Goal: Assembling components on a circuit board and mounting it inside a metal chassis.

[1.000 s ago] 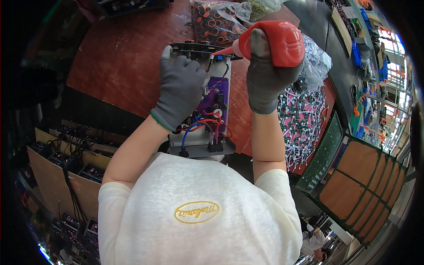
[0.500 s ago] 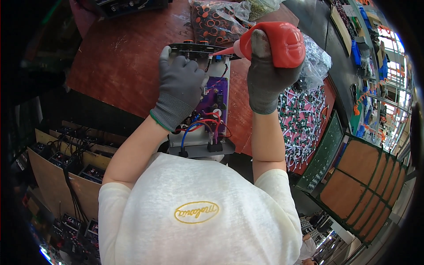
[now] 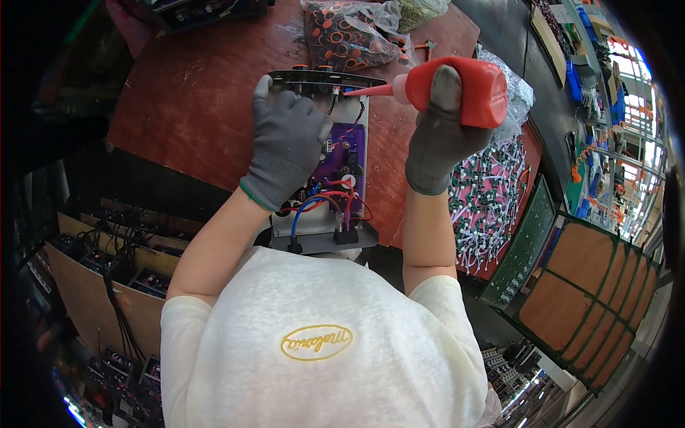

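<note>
In a grey glove, my right hand is closed around a red squeeze bottle, its thumb on top. The bottle lies on its side in the air, and its long red nozzle points left. The nozzle tip is at a small white connector behind the black front panel of an open metal chassis. My left hand, also gloved, grips the chassis at the panel's left end and covers part of its inside. A purple circuit board with red and blue wires sits within.
Beyond the panel lies a clear bag of black and orange ring-like parts on the reddish tabletop. White-leaded small boards are heaped at the right. A carton of wired units stands low on the left; a brown rack is at the right.
The red bottle has swung lower and slightly right, now nearer to level, with its nozzle tip still near the connector. My left hand has stayed on the chassis.
</note>
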A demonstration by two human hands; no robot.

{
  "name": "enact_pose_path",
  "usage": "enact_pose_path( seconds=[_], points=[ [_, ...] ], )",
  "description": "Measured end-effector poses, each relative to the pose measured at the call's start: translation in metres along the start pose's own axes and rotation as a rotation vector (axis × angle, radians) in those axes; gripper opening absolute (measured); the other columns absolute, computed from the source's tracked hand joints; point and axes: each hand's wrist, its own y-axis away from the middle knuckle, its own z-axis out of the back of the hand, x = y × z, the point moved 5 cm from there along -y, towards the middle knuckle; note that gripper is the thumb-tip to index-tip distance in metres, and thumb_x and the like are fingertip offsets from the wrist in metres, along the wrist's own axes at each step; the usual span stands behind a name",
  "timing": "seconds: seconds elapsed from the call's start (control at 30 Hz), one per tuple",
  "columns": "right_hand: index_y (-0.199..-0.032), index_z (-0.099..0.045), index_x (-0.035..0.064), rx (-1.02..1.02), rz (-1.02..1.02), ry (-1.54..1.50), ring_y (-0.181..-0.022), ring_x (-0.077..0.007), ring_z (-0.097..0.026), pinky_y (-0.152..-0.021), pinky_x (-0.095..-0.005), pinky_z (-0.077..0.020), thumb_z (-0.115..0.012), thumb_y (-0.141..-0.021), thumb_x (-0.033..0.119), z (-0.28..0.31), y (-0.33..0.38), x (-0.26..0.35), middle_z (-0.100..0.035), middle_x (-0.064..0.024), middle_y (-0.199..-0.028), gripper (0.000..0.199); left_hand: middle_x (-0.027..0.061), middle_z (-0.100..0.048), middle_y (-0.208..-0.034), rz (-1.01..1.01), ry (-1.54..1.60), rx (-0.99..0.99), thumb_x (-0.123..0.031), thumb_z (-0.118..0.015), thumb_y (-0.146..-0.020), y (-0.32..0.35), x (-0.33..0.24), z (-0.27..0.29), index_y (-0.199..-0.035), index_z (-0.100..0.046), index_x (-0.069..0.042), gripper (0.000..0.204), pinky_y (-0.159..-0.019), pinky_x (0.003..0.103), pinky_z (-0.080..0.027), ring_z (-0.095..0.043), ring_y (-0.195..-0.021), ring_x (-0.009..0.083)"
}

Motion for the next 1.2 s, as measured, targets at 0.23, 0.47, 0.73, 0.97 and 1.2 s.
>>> enact_pose_path(
  seconds=[0.23, 0.47, 0.73, 0.97, 1.2],
  points=[
    [-0.105, -0.054, -0.0002, -0.022, -0.013, 0.112, -0.082, -0.0131, -0.059, -0.073, -0.0272, -0.0497, -0.081, -0.074, 0.017, 0.009, 0.036, -0.016, -0.061, -0.0054, -0.095, 0.045, 0.0067, -0.057, -0.076, 0.024, 0.026, 0.049, -0.019, -0.061, -0.081, 0.001, 0.001, 0.002, -0.077, -0.063, -0.007, 0.012, -0.108, 0.051, -0.022, -0.056, -0.086, 0.0231],
    [-0.115, -0.047, -0.0014, 0.141, 0.364, 0.497, -0.090, -0.0231, -0.062, -0.080, -0.0332, -0.0498, -0.087, -0.063, 0.018, 0.004, 0.056, -0.022, -0.060, -0.0120, -0.101, 0.068, 0.0065, -0.057, -0.076, 0.015, 0.042, 0.017, -0.020, -0.061, -0.081, 0.000, 0.002, 0.001, -0.074, -0.062, -0.006, 0.016, -0.107, 0.051, -0.022, -0.056, -0.085, 0.0227],
    [-0.116, -0.047, -0.0005, 0.157, 0.229, 0.539, -0.098, -0.0268, -0.059, -0.086, -0.0354, -0.0475, -0.087, -0.062, 0.020, 0.010, 0.065, -0.043, -0.056, -0.0134, -0.110, 0.070, 0.0065, -0.059, -0.078, 0.010, 0.001, 0.004, -0.023, -0.061, -0.082, 0.004, 0.005, -0.004, -0.076, -0.064, -0.006, 0.018, -0.108, 0.052, -0.021, -0.056, -0.086, 0.0217],
    [-0.118, -0.046, 0.0000, 0.171, 0.238, 0.463, -0.100, -0.0275, -0.059, -0.087, -0.0365, -0.0470, -0.088, -0.062, 0.021, 0.014, 0.067, -0.053, -0.056, -0.0137, -0.110, 0.073, 0.0064, -0.060, -0.079, 0.002, -0.020, 0.012, -0.024, -0.060, -0.084, 0.005, 0.005, -0.005, -0.076, -0.065, -0.007, 0.020, -0.108, 0.053, -0.020, -0.057, -0.087, 0.0213],
    [-0.116, -0.046, 0.0005, 0.212, 0.350, 0.545, -0.099, -0.0277, -0.060, -0.087, -0.0370, -0.0471, -0.086, -0.062, 0.018, 0.017, 0.071, -0.058, -0.057, -0.0140, -0.111, 0.069, 0.0065, -0.061, -0.080, -0.004, -0.028, 0.015, -0.026, -0.060, -0.084, 0.005, 0.005, -0.006, -0.077, -0.066, -0.007, 0.021, -0.108, 0.053, -0.019, -0.057, -0.088, 0.0210]
  ],
)
